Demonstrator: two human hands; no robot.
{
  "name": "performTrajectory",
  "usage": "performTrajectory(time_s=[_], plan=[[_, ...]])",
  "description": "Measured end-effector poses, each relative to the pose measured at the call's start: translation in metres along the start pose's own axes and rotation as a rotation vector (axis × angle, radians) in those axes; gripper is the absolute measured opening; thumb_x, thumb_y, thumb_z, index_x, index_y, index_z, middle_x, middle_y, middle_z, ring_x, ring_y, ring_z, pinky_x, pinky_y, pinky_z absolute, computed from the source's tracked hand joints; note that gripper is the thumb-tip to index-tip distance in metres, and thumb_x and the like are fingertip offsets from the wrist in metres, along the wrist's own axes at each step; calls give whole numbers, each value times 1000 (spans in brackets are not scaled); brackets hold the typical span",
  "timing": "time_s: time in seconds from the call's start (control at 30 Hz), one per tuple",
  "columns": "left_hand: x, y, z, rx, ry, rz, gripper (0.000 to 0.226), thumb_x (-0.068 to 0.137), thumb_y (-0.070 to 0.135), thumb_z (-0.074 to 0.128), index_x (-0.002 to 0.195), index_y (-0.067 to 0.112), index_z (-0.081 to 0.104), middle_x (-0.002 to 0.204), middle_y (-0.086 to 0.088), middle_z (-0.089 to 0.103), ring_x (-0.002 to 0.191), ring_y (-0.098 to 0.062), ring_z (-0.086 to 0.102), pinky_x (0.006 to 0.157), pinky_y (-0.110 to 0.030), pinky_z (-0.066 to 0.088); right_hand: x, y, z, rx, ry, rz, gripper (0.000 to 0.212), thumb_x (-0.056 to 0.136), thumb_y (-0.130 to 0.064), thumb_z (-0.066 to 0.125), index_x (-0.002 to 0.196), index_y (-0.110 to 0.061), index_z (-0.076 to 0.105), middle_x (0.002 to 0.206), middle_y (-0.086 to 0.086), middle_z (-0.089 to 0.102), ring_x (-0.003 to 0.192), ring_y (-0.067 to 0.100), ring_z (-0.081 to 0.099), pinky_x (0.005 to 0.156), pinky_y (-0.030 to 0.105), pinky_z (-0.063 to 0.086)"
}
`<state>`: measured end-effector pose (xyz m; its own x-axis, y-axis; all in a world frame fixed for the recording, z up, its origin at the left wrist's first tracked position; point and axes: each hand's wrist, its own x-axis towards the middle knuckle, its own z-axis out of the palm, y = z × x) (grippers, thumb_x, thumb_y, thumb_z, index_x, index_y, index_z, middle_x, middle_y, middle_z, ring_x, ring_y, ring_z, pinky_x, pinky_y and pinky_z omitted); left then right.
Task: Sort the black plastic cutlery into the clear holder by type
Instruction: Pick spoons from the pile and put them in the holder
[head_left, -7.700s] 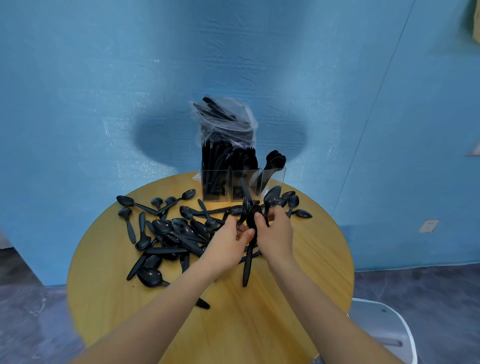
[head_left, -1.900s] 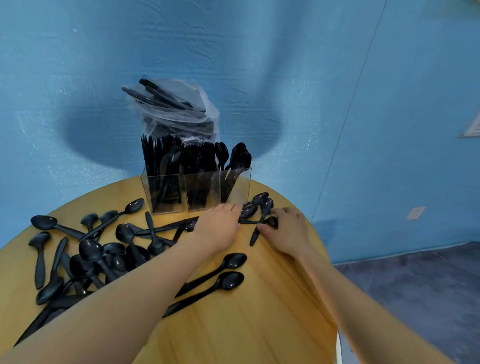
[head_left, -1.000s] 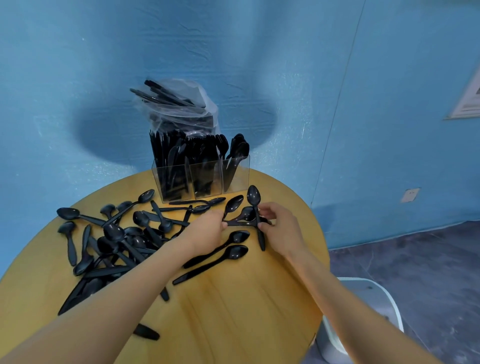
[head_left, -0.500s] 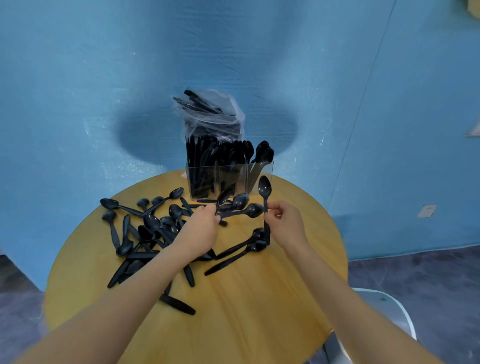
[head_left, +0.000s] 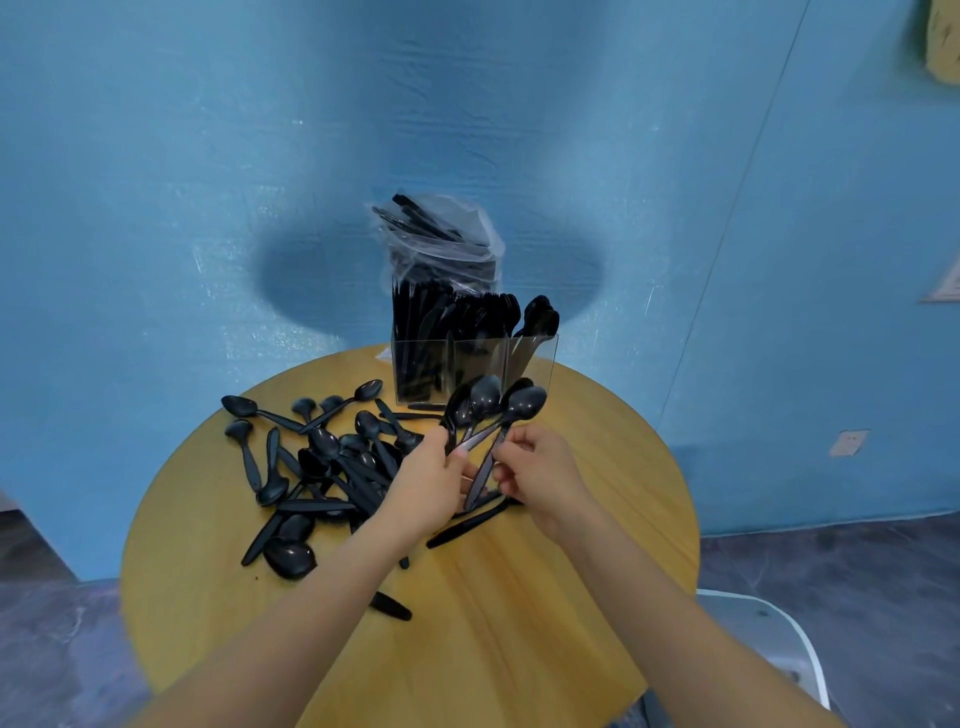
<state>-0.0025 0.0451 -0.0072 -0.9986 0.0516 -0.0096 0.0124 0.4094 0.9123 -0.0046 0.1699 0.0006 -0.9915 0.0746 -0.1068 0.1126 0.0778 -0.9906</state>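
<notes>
My left hand and my right hand both grip the handles of a bunch of black spoons, bowls up, just in front of the clear holder. The holder stands at the table's far edge, with knives on the left, forks in the middle and spoons on the right. A clear plastic bag of cutlery lies on top of it. Loose black spoons lie in a pile on the table's left half.
The round wooden table stands against a blue wall. One spoon handle lies under my hands and another handle lies near my left forearm. A white chair sits at the lower right.
My hands have come together and gathered the spoons into one upright bunch, lifted off the table. Half a second ago each hand held its spoons apart.
</notes>
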Motion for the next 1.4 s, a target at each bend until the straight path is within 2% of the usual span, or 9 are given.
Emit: performTrajectory(time_s=[0.17,0.27,0.33,0.5,0.73,0.87,1.0,1.23,1.4], plan=[[-4,3,-4,-130,25,-27,10,102,14,34,96,11,41,96,-10,61,79,-17,65,66,-29,57,-4,2,0,77,-19,95,16,93,1,46,79,-5,52,63,8,57,48,11,52,47,20,45],[-4,2,-6,-166,56,-33,16,102,15,33,87,16,38,97,-11,60,85,-21,67,73,-34,58,-6,0,-2,207,5,105,15,95,0,45,83,-5,52,66,8,56,47,11,52,49,21,48],[-4,1,-6,-142,74,-34,10,102,15,33,93,13,38,98,-11,60,84,-20,67,75,-35,58,-8,-2,-2,229,21,105,14,96,-3,44,86,-5,53,67,8,56,48,11,53,49,20,50],[-6,2,-1,32,84,42,8,102,15,31,102,11,38,95,-6,61,81,-15,65,76,-38,58,-6,-5,0,3,145,61,15,96,-7,47,84,-5,55,58,6,56,43,10,52,47,20,47],[-15,6,4,362,62,171,9,101,19,32,97,12,34,85,-9,64,74,-18,68,64,-43,57,-6,-10,7,-84,202,4,17,92,-11,52,79,-4,60,53,1,60,42,7,55,64,29,54],[-20,9,3,394,48,218,7,101,17,32,95,14,30,81,-10,64,72,-15,68,62,-36,56,-6,-10,6,-13,209,7,14,93,-9,53,91,-1,64,59,2,63,46,4,56,61,23,52],[-19,8,2,413,49,237,7,101,16,33,96,16,29,78,-10,66,69,-18,67,57,-32,52,-12,-13,6,180,148,12,12,93,-5,52,88,0,62,73,10,65,52,7,58,56,17,51],[-22,10,2,462,28,308,5,100,15,35,98,16,30,82,-12,65,78,-27,66,64,-44,53,-14,-15,7,259,168,29,17,97,-13,50,87,-3,60,61,6,59,49,7,56,54,17,51],[-22,9,0,470,-8,309,5,100,15,37,99,17,32,83,-9,64,80,-25,65,67,-41,54,-16,-16,5,255,152,48,21,96,-7,48,80,-6,60,56,3,58,49,8,55,56,19,51]])
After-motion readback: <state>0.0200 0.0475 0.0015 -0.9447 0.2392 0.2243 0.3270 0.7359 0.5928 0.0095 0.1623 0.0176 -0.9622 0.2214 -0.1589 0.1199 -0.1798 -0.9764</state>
